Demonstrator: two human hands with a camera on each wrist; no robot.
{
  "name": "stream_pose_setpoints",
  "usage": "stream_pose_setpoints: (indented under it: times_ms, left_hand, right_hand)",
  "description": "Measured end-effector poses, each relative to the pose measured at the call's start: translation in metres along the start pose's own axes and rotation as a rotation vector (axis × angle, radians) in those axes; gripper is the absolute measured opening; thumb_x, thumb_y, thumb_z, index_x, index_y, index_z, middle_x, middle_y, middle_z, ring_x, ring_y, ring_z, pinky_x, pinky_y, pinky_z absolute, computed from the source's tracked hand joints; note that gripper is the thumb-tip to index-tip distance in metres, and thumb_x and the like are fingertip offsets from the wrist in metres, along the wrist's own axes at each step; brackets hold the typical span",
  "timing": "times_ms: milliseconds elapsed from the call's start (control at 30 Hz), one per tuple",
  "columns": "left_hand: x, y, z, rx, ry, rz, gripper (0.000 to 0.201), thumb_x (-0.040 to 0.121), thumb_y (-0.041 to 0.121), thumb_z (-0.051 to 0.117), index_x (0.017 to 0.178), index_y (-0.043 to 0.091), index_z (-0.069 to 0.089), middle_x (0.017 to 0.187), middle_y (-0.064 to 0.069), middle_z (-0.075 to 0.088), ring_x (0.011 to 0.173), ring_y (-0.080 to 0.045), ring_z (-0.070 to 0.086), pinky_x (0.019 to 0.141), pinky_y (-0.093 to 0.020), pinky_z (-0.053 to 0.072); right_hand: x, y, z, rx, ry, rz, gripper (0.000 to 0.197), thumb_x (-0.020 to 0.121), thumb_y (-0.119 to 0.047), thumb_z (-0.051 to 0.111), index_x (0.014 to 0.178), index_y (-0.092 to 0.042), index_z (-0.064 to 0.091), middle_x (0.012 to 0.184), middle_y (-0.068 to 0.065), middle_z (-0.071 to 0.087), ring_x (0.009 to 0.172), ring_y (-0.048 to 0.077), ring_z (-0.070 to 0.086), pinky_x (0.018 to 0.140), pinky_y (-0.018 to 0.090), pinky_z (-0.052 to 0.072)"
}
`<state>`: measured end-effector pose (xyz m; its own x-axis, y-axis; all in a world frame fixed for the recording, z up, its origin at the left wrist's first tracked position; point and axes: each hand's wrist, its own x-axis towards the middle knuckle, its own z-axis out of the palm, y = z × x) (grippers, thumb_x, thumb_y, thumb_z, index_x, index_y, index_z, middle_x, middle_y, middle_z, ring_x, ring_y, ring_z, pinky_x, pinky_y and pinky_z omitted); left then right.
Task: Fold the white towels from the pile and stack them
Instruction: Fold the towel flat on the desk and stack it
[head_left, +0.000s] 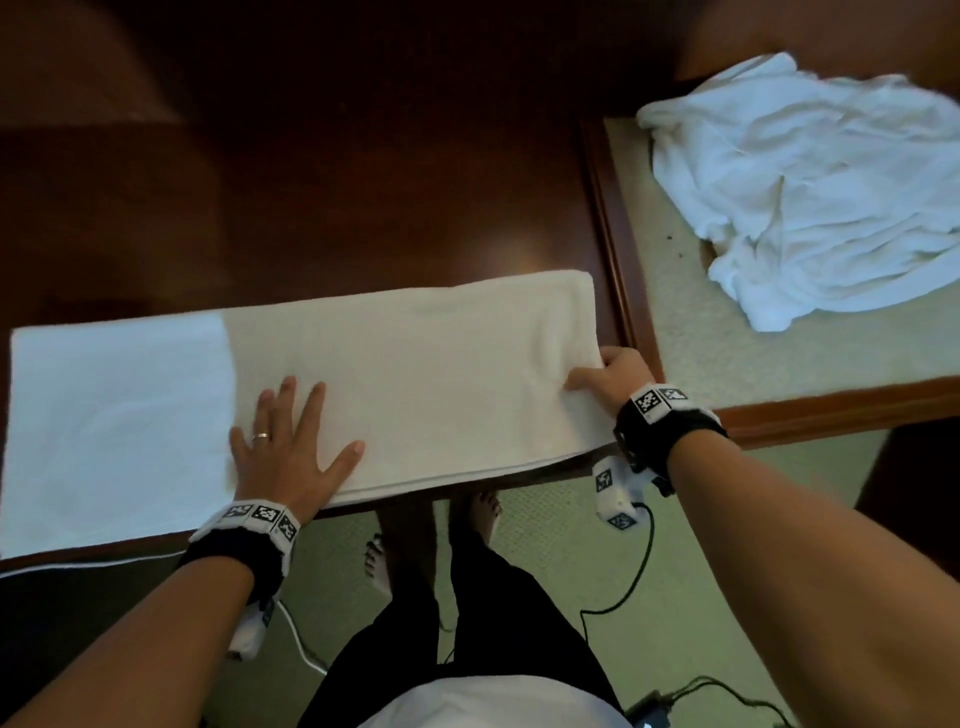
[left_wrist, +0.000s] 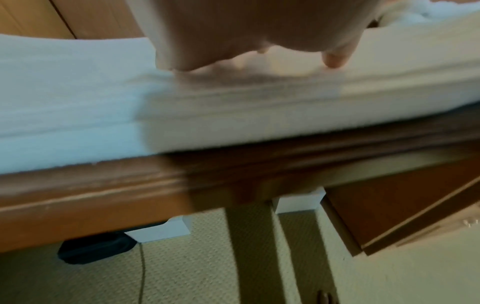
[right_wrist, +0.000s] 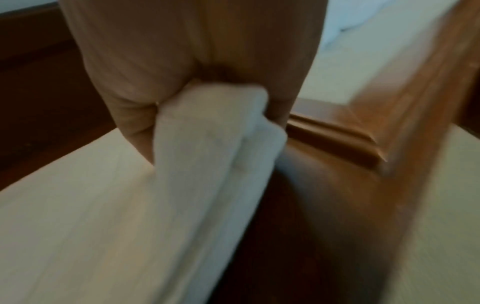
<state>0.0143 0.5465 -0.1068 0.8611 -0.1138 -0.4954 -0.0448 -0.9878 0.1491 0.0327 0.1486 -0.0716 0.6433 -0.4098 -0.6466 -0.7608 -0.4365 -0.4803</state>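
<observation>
Dark polished wooden table (head_left: 363, 182), carrying along its near edge a long white terry towel (head_left: 415, 374) already folded into a narrow band of several layers, as the stacked edges in the left-wrist view indicate. To the right, on a lower beige-topped surface with a wooden rim (head_left: 727, 332), lies the crumpled pile of unfolded white towels (head_left: 810, 197), well apart from the band. No finished stack of folded towels is visible in any view. The left hand (head_left: 291, 447) lies flat on the band a little left of its middle, fingers straight and spread, gripping nothing and pressing the cloth down. The right hand (head_left: 608, 376) closes round the band's right end, thumb on top and fingers beneath; the right-wrist view shows the layers bunched in this grasp. Judged from this arrangement, the lengthwise folding of one towel is complete and a crosswise fold, right end carried over toward the left, is about to begin; the pile remains to be folded and stacked.
</observation>
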Motion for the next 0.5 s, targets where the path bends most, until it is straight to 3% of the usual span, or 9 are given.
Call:
stream_pose_setpoints:
  times_ms: [133,300,400,500]
  left_hand:
    - [0.002,0.020,-0.027,-0.146,0.085,0.017,0.099,0.074,0.077,0.023,0.153,0.020,0.035,0.163,-0.009,0.021,0.148,-0.031,0.023,0.116,-0.051,0.027]
    - [0.016,0.027,-0.038,-0.032,0.033,0.057,0.084,0.074,0.064,0.031,0.138,0.016,0.058,0.150,-0.013,0.046,0.135,-0.037,0.045,0.103,-0.056,0.042]
    - [0.024,0.035,-0.042,0.032,-0.046,0.151,0.071,0.072,0.054,0.041,0.123,0.013,0.069,0.135,-0.017,0.059,0.116,-0.039,0.060,0.087,-0.056,0.054]
    - [0.026,0.043,-0.043,0.063,-0.026,0.196,0.067,0.071,0.053,0.042,0.115,0.014,0.073,0.126,-0.017,0.065,0.110,-0.038,0.064,0.082,-0.054,0.055]
  right_hand:
    - [0.016,-0.072,-0.058,-0.222,0.278,-0.287,0.025,0.084,-0.022,0.066,0.105,-0.008,0.062,0.090,0.006,0.059,0.087,0.031,0.060,0.074,0.033,0.045]
    - [0.026,-0.155,-0.136,-0.454,0.600,-0.438,0.025,0.088,-0.025,0.057,0.107,-0.010,0.051,0.105,0.021,0.061,0.096,0.043,0.058,0.075,0.042,0.042]
    - [0.018,-0.175,-0.146,-0.522,0.672,-0.512,0.020,0.087,-0.024,0.056,0.099,-0.011,0.045,0.089,0.019,0.057,0.086,0.045,0.057,0.066,0.040,0.037]
    - [-0.007,-0.182,-0.125,-0.577,0.616,-0.609,0.022,0.085,-0.024,0.059,0.092,-0.014,0.041,0.077,0.010,0.046,0.078,0.043,0.056,0.062,0.039,0.035]
